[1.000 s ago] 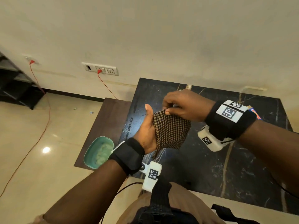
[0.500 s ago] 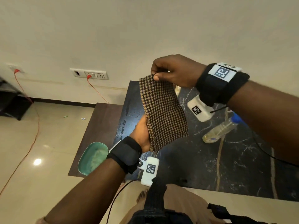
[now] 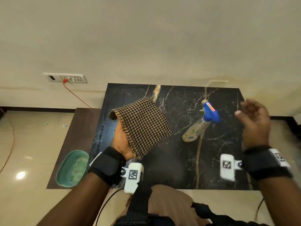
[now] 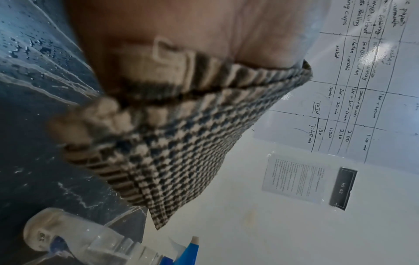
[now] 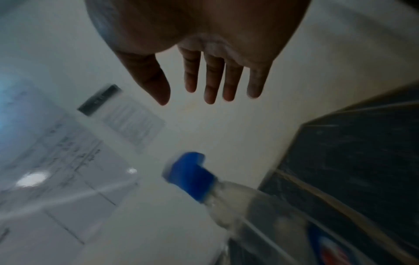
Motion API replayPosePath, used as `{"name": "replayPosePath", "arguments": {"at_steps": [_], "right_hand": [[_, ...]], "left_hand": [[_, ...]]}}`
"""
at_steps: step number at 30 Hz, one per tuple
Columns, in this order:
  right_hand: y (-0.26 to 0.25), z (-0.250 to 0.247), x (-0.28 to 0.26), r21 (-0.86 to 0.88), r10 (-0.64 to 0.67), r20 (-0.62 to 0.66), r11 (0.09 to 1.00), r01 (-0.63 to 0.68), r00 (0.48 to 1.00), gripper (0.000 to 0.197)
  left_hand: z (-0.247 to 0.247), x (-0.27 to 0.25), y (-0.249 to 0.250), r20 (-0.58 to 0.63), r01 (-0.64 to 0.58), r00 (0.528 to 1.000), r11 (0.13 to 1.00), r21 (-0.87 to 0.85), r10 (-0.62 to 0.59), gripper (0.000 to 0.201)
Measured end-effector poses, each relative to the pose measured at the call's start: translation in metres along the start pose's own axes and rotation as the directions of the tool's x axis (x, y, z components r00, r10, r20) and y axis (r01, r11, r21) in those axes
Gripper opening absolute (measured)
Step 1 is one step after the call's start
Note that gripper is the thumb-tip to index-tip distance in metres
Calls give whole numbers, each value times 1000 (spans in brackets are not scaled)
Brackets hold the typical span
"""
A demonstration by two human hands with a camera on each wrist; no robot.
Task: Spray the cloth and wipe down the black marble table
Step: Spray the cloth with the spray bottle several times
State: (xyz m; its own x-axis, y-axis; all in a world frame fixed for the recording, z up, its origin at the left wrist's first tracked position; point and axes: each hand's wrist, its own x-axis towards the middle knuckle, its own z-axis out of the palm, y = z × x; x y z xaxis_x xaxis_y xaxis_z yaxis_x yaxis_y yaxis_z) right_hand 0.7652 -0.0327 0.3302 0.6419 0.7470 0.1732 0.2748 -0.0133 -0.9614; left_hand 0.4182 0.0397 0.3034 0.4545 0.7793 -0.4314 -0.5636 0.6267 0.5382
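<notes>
Left hand [image 3: 121,141] carries folded cloth [image 3: 143,126] flat; right hand [image 3: 254,123] empty, fingers spread: grab spray bottle [image 3: 200,123] mid-frame by neck, nozzle toward cloth

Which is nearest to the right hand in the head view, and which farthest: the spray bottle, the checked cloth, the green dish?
From the right hand:
1. Spray bottle, lying on the black marble table just to its left.
2. Checked cloth, over the left hand.
3. Green dish, far left on the lower brown surface.
</notes>
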Motion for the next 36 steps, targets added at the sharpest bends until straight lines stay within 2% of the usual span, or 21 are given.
{"name": "replayPosePath", "arguments": {"at_steps": [2, 4, 7, 11, 14, 16, 17, 21, 26, 28, 32, 36], "right_hand": [[40, -3, -21, -84, 154, 28, 985, -152, 988, 65], [65, 7, -32, -141, 212, 143, 971, -192, 967, 75], [73, 28, -23, -117, 155, 299, 985, -124, 942, 81], [73, 53, 10, -31, 90, 395, 996, -85, 914, 66], [79, 64, 25, 25, 20, 444, 999, -34, 896, 35], [82, 67, 26, 4, -7, 467, 1000, 7, 884, 14], [83, 68, 26, -13, -17, 469, 1000, 26, 883, 10], [70, 79, 24, 12, -41, 528, 999, 42, 848, 33], [33, 94, 15, 172, -213, 686, 977, 129, 695, 31], [14, 98, 10, 207, -251, 715, 967, 145, 653, 41], [-18, 114, -10, 208, -280, 807, 959, 194, 520, 60], [-36, 125, -29, 224, -381, 824, 899, 378, 418, 59]], "left_hand": [[8, 2, -1, -2, -6, 1000, 1000, 12, 6, 73], [14, 3, -4, -13, -23, 1000, 999, 32, 24, 74], [21, 1, -8, -52, -59, 997, 997, 44, 61, 75], [35, -6, -10, -95, -102, 990, 994, 44, 106, 70], [42, -11, -12, -139, -117, 983, 992, 41, 122, 71], [44, -13, -14, -183, -137, 973, 990, 14, 138, 72], [44, -14, -15, -202, -148, 969, 989, -7, 143, 72], [45, -15, -15, -243, -222, 949, 973, -59, 202, 75], [47, -19, -8, -235, -306, 928, 951, -36, 290, 73], [46, -18, -6, -222, -334, 921, 942, -27, 320, 75], [44, -15, -4, -202, -341, 921, 940, -12, 332, 85], [47, -12, -2, -173, -317, 933, 948, 22, 316, 81]]}}
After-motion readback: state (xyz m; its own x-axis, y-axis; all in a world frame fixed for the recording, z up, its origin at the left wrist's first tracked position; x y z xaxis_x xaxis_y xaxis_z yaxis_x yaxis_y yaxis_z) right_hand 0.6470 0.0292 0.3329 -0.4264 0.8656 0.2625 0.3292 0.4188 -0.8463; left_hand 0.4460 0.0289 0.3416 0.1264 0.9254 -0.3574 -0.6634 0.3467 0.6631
